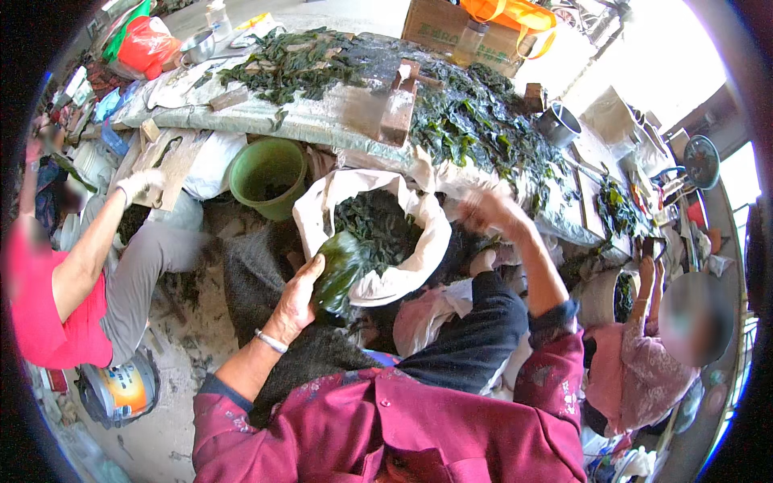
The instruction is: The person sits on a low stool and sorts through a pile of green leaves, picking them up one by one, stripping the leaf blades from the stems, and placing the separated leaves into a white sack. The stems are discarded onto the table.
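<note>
My left hand [299, 296] holds a wet, glossy green piece of seaweed [339, 273] between thumb and fingers. That piece hangs at the near left rim of a white sack [435, 247], whose edge is rolled outward. Inside the sack lies a heap of dark green seaweed strips [377, 226]. Blurred by motion, my right hand [492, 211] is to the right of the sack, close to the front edge of the covered worktable [344, 115]. Its fingers are too smeared to show whether they grip anything. Loose seaweed [465, 130] covers much of the tabletop beyond.
A wooden block stand [398, 111] rises from the table. A green bucket [269, 175] stands left of the sack. At left, a person in red reaches with a gloved hand [142, 183] over a board; another person [640, 374] works at right. A metal cup [557, 124] sits on the table.
</note>
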Demonstrator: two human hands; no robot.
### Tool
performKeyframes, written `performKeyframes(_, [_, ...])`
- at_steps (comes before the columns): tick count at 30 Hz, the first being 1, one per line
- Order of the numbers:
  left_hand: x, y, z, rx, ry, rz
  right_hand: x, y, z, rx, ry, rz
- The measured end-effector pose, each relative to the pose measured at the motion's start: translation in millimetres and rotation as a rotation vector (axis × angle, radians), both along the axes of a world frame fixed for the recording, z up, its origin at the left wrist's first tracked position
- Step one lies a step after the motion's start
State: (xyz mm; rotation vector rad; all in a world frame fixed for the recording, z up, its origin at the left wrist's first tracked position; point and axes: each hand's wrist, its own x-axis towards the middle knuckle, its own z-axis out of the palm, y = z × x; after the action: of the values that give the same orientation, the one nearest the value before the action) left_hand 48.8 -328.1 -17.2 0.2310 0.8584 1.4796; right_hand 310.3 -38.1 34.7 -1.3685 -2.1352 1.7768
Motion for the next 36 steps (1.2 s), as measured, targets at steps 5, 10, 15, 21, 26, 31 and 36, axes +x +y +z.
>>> performKeyframes(5, [39.4, 25.4, 20.9, 0.129, -0.238, -0.193, -9.5, -142.7, -57.2, -0.398, 0.388, 0.468])
performKeyframes(10, [57.5, 6.4, 61.7, 0.337, -0.249, -0.176, -37.8, -180.6, -51.9, -0.508, 0.966, -0.408])
performKeyframes(15, [39.8, -21.0, 21.2, 0.333, -0.154, -0.326, -42.6, -179.0, 31.1, -0.392, 0.895, -0.334])
performKeyframes(21, [40.1, -6.7, 64.4, 0.388, 0.122, -0.347, -41.2, -184.4, 46.0, 0.269, 0.146, 0.347])
performKeyframes(26, [24.0, 25.2, 55.3, 0.293, 0.49, -0.025, -50.3, -211.2, 60.1, 0.083, 0.544, -0.027])
performKeyframes(31, [26.0, 41.9, 90.1, 0.532, 0.68, 0.232, -52.5, -209.3, 56.6, 0.135, 0.845, -0.366])
performKeyframes(36, [17.7, 47.0, 96.8, 0.436, 0.275, 0.077, -53.1, -198.6, 57.3, 0.052, 0.891, -0.554])
